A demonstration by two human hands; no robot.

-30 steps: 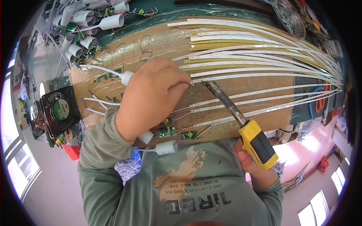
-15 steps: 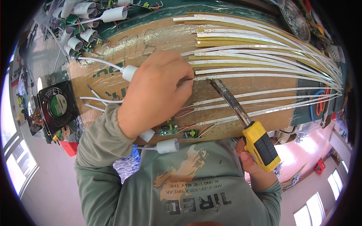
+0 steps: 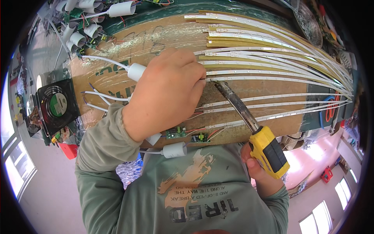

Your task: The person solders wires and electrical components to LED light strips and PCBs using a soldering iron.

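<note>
My right hand (image 3: 253, 162) grips the yellow-and-black handle of a soldering iron (image 3: 269, 152). Its dark tip lies close by the near end of a white LED strip (image 3: 249, 78). At that same strip end my left hand (image 3: 167, 91) is closed in a pinch, palm down. Whatever its fingertips hold is hidden behind the knuckles. A white cylindrical housing (image 3: 136, 72) with a white cable shows beyond the hand. Below the wrist lie small green circuit boards (image 3: 176, 133), with red and white wires running to lower LED strips (image 3: 249, 105).
Several more strips fan out on brown cardboard (image 3: 156, 29) and meet at the right. White housings with boards and wires pile up at the upper left (image 3: 78, 39). A black fan (image 3: 58, 106) stands at the left edge. One white housing (image 3: 174, 149) lies at the near edge.
The left hand has shifted slightly right, and its fingers are closer together at the strip end. The soldering iron stays at nearly the same place. The whole view has moved a little.
</note>
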